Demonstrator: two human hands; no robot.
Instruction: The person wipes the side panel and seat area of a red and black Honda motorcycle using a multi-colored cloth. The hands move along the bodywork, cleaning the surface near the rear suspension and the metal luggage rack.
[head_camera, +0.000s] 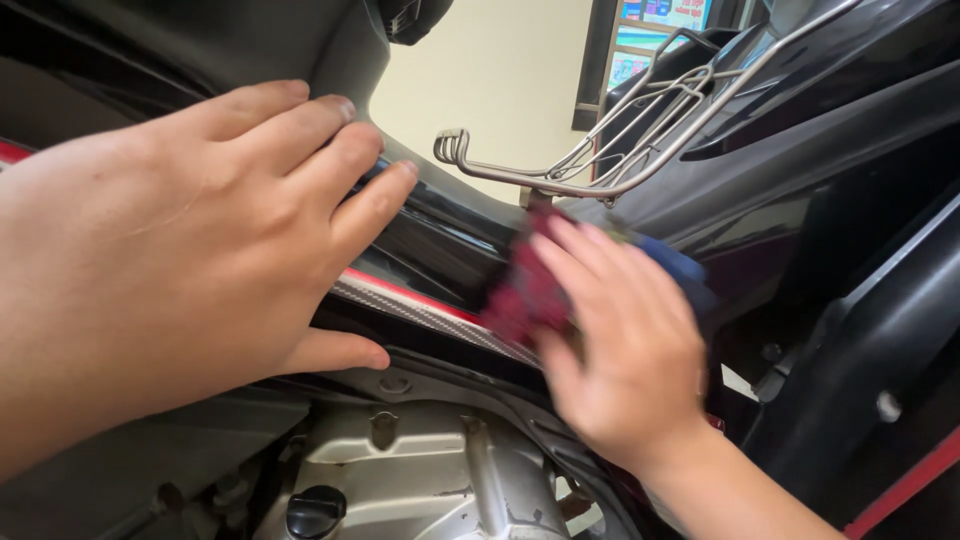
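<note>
Head view: a black scooter body panel (450, 235) with a red stripe (410, 292) along its lower edge is seen from close above. The left hand (190, 250) is laid flat on the panel, fingers (330, 170) spread and released, nothing held, only pressed against the glossy surface as if to steady it. The right hand (615, 350) is blurred by motion; its fingers are pressed onto a dark red cloth (520, 295), which is pinned against the panel just right of the stripe (a blue patch (675, 262) shows beside the fingers, and whether it belongs to the cloth cannot be told). A chrome wire rack (620, 130) is seen above the right hand, well apart from it. Below both hands the grey engine casing (420, 470) and a black filler cap (315, 510) are exposed, untouched by either hand.

As for progress, the wiping is judged to be under way: the panel under the left hand already looks shiny, while how much of the surface toward the rack and the darker fairing (860, 300) at right is left to wipe cannot be told
</note>
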